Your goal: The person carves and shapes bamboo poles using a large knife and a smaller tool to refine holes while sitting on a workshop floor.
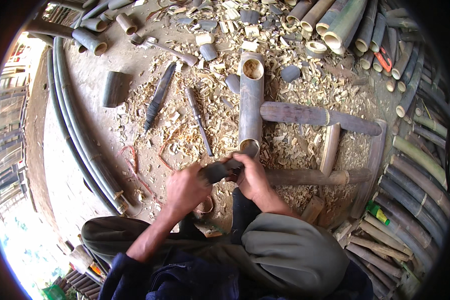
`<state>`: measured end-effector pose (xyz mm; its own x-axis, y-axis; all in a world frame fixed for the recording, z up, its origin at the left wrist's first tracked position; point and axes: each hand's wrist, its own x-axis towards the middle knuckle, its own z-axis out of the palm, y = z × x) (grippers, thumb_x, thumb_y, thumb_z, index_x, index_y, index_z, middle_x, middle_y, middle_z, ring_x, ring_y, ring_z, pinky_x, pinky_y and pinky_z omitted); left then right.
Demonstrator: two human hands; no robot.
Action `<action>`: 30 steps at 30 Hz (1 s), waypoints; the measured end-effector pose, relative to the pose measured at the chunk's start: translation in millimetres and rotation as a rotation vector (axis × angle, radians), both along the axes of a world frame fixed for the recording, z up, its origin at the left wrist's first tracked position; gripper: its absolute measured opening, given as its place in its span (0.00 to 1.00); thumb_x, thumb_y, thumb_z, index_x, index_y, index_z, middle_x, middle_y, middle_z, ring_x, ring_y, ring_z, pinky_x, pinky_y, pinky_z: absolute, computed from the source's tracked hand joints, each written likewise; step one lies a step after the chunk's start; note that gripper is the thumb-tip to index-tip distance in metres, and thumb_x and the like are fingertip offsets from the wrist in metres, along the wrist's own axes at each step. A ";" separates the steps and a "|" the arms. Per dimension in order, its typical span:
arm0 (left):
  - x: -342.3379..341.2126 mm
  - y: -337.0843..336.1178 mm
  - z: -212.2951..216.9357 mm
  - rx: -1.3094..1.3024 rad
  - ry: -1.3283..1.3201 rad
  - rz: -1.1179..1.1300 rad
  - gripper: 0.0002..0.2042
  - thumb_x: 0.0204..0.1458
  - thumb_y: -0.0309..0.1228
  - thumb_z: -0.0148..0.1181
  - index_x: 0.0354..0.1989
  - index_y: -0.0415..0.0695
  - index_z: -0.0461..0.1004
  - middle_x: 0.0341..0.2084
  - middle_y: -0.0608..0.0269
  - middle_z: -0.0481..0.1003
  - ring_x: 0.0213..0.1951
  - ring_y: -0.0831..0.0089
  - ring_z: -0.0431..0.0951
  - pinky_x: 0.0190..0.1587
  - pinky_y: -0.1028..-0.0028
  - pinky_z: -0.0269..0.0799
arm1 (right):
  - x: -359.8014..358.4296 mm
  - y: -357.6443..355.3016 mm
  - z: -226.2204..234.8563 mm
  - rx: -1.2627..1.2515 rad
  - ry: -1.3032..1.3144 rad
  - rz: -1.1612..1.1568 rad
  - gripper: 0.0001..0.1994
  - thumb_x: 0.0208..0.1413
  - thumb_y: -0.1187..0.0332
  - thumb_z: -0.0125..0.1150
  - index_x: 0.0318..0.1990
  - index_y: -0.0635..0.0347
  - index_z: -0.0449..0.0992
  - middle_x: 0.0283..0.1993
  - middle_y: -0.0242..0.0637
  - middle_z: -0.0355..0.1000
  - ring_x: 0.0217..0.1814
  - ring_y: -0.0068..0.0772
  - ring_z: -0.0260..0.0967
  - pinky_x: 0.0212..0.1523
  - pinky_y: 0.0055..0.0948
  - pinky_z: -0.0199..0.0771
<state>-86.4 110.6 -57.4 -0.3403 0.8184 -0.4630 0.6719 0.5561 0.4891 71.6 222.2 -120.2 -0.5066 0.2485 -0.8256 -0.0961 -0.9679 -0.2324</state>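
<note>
Working at the near end of the upright-lying bamboo tube (251,102), both hands closed together on a dark curved tool piece (220,171) right at the tube's lower rim. Left hand (185,190) wrapping the handle end tightly; right hand (252,177) clamped over the forward end, fingers curled, pressing toward the rim. Tube lying on the dirt floor (85,165), resting across a darker bamboo crosspiece (317,116), with another length (315,176) running out to the right just behind the right hand.

Judging the step as paring or trimming the tube's mouth: keeping the cutting edge shallow, taking thin curls rather than deep bites. Bracing the tube against the crosspiece to keep it from rolling. Keeping the right hand's fingers behind the edge, not ahead of it. Exact blade shape hidden under the hands, so not possible to say which way the edge is facing.

Lying well apart on the shavings (210,130) to the left: a long chisel (199,120) and a dark spindle-shaped tool (158,97). Cut tube stubs (92,44) sitting farther off.
</note>
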 end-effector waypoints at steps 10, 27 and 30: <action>-2.8 102.6 67.4 -0.175 0.371 -0.304 0.04 0.40 0.29 0.69 0.25 0.45 0.81 0.23 0.57 0.81 0.30 0.60 0.85 0.33 0.64 0.78 | 9.6 7.4 -20.0 -0.286 0.487 -0.375 0.09 0.69 0.68 0.50 0.47 0.61 0.75 0.44 0.42 0.80 0.42 0.32 0.80 0.41 0.41 0.86; -30.1 61.1 64.6 -0.205 0.245 -0.602 0.04 0.47 0.28 0.64 0.28 0.41 0.80 0.27 0.56 0.82 0.32 0.60 0.85 0.33 0.63 0.79 | 22.2 -29.3 -11.2 -0.315 0.409 -0.212 0.14 0.70 0.64 0.52 0.54 0.66 0.75 0.40 0.38 0.79 0.39 0.30 0.79 0.52 0.40 0.84; -61.2 83.7 39.0 -0.223 0.054 -0.647 0.07 0.40 0.29 0.64 0.26 0.38 0.79 0.26 0.46 0.80 0.33 0.49 0.83 0.35 0.56 0.78 | 17.0 -25.3 -12.6 -0.300 0.334 -0.249 0.12 0.70 0.68 0.51 0.49 0.69 0.76 0.37 0.41 0.78 0.36 0.32 0.78 0.52 0.40 0.85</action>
